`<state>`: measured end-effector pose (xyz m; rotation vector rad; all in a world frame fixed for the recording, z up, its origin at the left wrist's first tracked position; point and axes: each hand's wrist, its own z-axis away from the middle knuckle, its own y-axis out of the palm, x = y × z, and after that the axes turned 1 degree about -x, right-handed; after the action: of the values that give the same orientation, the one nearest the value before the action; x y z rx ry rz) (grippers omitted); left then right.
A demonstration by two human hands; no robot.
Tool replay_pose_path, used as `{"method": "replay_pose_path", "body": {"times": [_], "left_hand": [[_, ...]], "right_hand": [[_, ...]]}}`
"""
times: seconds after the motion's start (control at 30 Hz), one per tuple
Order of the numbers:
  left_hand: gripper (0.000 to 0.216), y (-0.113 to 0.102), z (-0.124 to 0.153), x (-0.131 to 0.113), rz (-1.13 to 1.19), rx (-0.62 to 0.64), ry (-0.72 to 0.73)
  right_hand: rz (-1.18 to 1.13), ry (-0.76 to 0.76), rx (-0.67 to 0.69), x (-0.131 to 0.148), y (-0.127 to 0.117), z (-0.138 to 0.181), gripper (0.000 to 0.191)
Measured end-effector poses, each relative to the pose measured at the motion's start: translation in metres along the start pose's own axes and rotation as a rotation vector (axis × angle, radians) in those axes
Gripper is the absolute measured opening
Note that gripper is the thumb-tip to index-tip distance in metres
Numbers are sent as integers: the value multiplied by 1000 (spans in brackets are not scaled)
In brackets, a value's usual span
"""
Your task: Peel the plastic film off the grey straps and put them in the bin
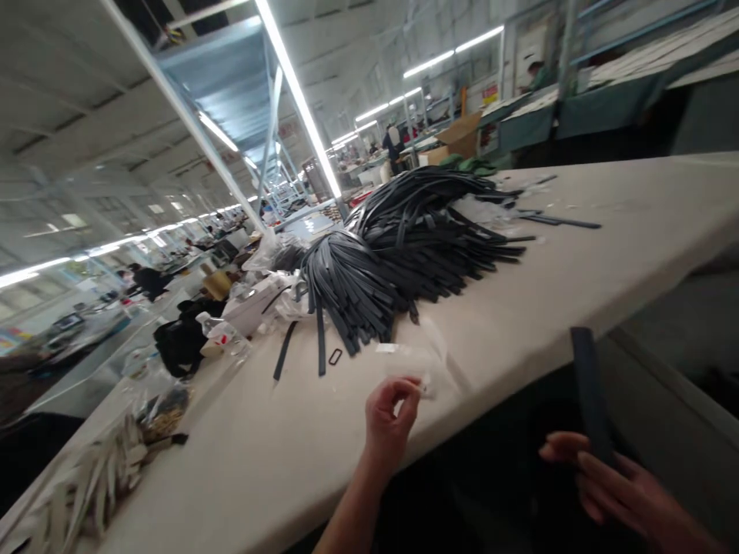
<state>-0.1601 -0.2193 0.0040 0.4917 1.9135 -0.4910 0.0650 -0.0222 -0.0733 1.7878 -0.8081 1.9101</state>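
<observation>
Pale tabletop (577,254) stretches beyond your hands. Your left hand (389,419) pinches what looks like a clear plastic sleeve (424,362); your right hand (623,492) grips a dark strap (589,392) off the edge. Keep the sleeve mouth open and feed the strap straight.

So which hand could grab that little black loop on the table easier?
Probably the left hand. It is over the table, pinching a clear plastic bag close to the black loop. The right hand holds a dark strap off the table's edge.

Long pale table (519,308) under heaped dark straps (404,246), clear bags (421,362), a black ring (336,356).
</observation>
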Motion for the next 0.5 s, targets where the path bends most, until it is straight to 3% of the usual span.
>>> {"method": "replay_pose_path", "body": {"times": [0.1, 0.2, 0.37, 0.5], "left_hand": [[10, 24, 26, 6, -114, 154, 10], [10, 30, 35, 7, -208, 234, 25], [11, 28, 35, 1, -245, 259, -7], [14, 31, 26, -1, -207, 239, -66]], "right_hand": [[-142, 24, -3, 21, -7, -1, 51], [-27, -59, 39, 43, -7, -9, 51], [265, -302, 236, 49, 14, -24, 42], [402, -395, 215, 46, 32, -36, 30]]}}
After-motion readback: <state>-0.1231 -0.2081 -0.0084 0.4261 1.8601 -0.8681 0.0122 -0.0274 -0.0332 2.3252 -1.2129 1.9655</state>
